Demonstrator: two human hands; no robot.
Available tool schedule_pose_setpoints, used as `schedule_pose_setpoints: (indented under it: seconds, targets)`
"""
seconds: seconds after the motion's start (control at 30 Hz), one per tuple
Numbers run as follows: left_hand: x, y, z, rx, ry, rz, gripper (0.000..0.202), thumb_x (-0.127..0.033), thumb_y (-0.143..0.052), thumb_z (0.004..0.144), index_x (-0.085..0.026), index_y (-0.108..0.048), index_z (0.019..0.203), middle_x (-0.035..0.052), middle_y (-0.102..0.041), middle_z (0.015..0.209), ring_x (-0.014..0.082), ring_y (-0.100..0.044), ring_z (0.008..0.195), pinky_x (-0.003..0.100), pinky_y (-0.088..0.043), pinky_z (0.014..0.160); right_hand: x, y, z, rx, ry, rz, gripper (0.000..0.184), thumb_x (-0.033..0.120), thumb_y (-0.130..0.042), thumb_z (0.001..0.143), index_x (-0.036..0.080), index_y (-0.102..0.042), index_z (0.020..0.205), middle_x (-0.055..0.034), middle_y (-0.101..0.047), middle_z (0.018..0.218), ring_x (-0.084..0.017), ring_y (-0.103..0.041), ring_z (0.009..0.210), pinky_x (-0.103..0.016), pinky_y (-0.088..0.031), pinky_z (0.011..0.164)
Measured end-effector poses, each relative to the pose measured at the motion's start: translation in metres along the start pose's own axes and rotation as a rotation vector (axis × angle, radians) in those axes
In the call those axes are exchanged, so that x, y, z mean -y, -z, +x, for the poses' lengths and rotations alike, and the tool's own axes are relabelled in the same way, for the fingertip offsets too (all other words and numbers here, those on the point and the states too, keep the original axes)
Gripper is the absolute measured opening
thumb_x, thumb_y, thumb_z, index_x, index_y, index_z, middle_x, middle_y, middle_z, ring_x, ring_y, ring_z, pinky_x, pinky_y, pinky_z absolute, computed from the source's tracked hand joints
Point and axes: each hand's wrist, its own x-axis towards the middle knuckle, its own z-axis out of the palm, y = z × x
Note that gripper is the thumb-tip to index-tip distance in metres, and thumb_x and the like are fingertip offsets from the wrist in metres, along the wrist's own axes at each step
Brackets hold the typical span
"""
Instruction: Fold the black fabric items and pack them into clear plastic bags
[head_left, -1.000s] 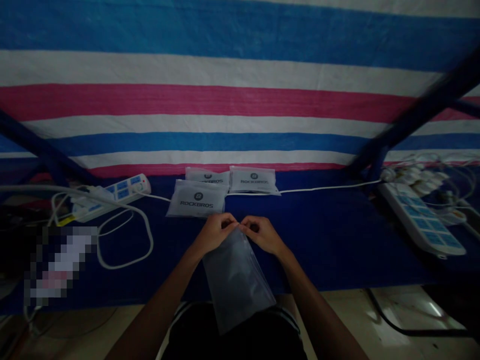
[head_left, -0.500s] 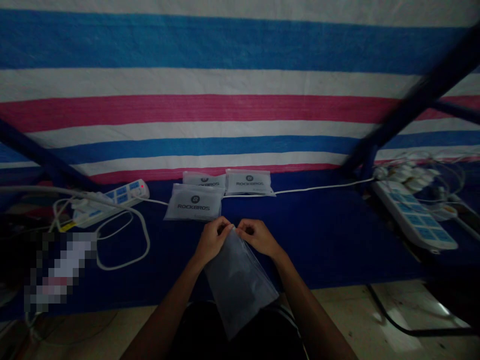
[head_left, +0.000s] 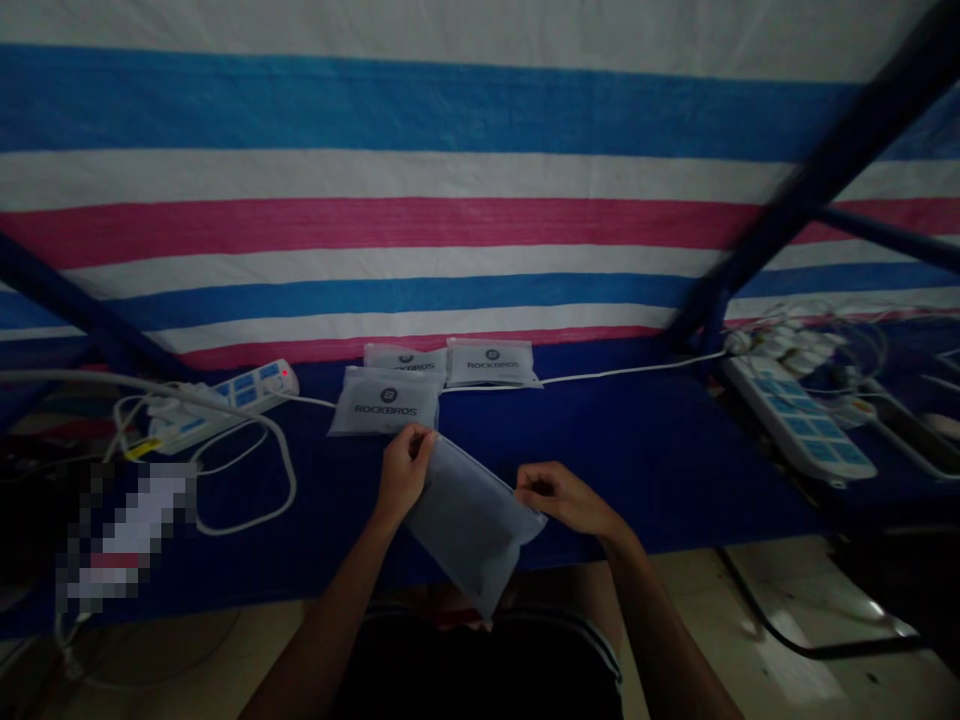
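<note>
Our left hand [head_left: 405, 472] pinches one corner of a frosted plastic pouch [head_left: 469, 525]; our right hand [head_left: 562, 498] pinches the opposite corner.

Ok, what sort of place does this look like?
Probably a makeshift packing station: white ROCKBROS-printed pouches lined up on a navy cloth-covered table, beside a white power strip, under striped tarpaulin.

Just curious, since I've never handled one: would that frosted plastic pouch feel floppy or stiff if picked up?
The frosted grey plastic pouch is probably floppy: its lower corner droops below the left hand and right hand. It looks thin, so likely light, and smooth, so perhaps slippery.
</note>
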Motion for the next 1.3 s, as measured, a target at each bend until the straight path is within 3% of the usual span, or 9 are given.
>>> schedule_pose_setpoints:
  seconds: [0.17,0.37,0.53,0.67,0.8,0.9,1.07,1.2,1.3]
  targets:
    - [0.000,0.001,-0.008,-0.030,0.006,0.003,0.026,-0.043,-0.059,0.095,-0.020,-0.064,0.084,0.0008,-0.068,0.079,0.0185,-0.065,0.076,0.027,-0.048,0.074,0.006,0.014,-0.031,-0.034,-0.017,-0.058,0.047,0.058,-0.070,0.090,0.021,-0.054,0.067,0.0060,-0.042,0.062,-0.011,-0.036,0.059,-0.025,-0.029,0.056]
    - [0.000,0.000,-0.008,-0.056,0.006,0.015,0.027,-0.043,-0.055,0.098,-0.020,-0.065,0.088,0.0036,-0.070,0.083,0.0208,-0.068,0.081,0.030,-0.052,0.078,0.015,0.006,-0.027,-0.147,-0.014,0.052,0.051,0.065,-0.073,0.084,0.021,-0.054,0.068,0.0059,-0.048,0.059,-0.010,-0.039,0.053,-0.023,-0.030,0.050]
    - [-0.038,0.009,-0.045,-0.160,-0.182,0.190,0.032,-0.038,-0.058,0.099,-0.023,-0.066,0.127,0.0130,-0.065,0.134,0.0312,-0.056,0.131,0.049,-0.041,0.117,0.014,-0.010,-0.028,-0.147,-0.063,0.286,0.051,0.069,-0.069,0.086,0.022,-0.054,0.074,0.0015,-0.064,0.060,-0.011,-0.054,0.045,-0.021,-0.036,0.043]
    - [-0.073,0.010,-0.098,0.266,-0.327,0.217,0.060,-0.042,-0.065,0.098,-0.032,-0.050,0.154,0.0122,-0.049,0.159,0.0368,-0.039,0.152,0.057,-0.034,0.124,0.021,-0.023,-0.035,-0.223,-0.063,0.431,0.047,0.064,-0.069,0.088,0.022,-0.054,0.075,-0.0011,-0.070,0.061,-0.012,-0.060,0.043,-0.020,-0.038,0.041]
    - [-0.077,-0.005,-0.129,0.405,-0.325,0.249,0.117,-0.053,-0.086,0.079,-0.035,-0.016,0.170,0.0119,-0.025,0.175,0.0487,-0.017,0.160,0.075,-0.021,0.126,0.044,-0.041,-0.038,-0.355,-0.039,0.517,0.044,0.059,-0.073,0.088,0.022,-0.053,0.076,-0.0029,-0.073,0.066,-0.014,-0.064,0.047,-0.020,-0.040,0.041]
    - [-0.073,-0.014,-0.131,0.312,-0.283,0.196,0.096,-0.031,-0.073,0.090,-0.037,-0.019,0.169,0.0069,-0.023,0.176,0.0418,-0.018,0.162,0.069,-0.021,0.129,0.068,-0.059,-0.038,-0.341,-0.006,0.547,0.042,0.059,-0.073,0.089,0.023,-0.054,0.079,-0.0050,-0.076,0.073,-0.015,-0.067,0.050,-0.021,-0.041,0.041]
    - [-0.070,-0.001,-0.109,0.115,-0.039,-0.169,0.046,-0.030,-0.057,0.100,-0.029,-0.063,0.146,0.0087,-0.062,0.152,0.0331,-0.056,0.143,0.051,-0.043,0.123,0.092,-0.071,-0.035,-0.263,0.086,0.438,0.043,0.064,-0.068,0.092,0.022,-0.065,0.085,-0.0073,-0.076,0.083,-0.016,-0.068,0.056,-0.023,-0.046,0.043]
    - [-0.061,0.016,-0.086,-0.056,0.298,-0.481,0.048,-0.053,-0.074,0.089,-0.021,-0.074,0.125,0.0118,-0.076,0.130,0.0364,-0.066,0.130,0.048,-0.056,0.109,0.076,-0.056,-0.027,-0.543,0.136,0.266,0.039,0.060,-0.067,0.094,0.023,-0.067,0.083,-0.0057,-0.073,0.082,-0.016,-0.064,0.062,-0.026,-0.050,0.049]
    - [-0.052,0.020,-0.076,-0.081,0.444,-0.776,0.054,-0.056,-0.083,0.080,-0.022,-0.073,0.120,0.0096,-0.077,0.126,0.0336,-0.069,0.125,0.043,-0.061,0.100,0.053,-0.045,-0.019,-0.789,0.130,0.196,0.045,0.060,-0.079,0.084,0.025,-0.068,0.110,-0.0097,-0.075,0.113,-0.023,-0.071,0.094,-0.033,-0.061,0.074]
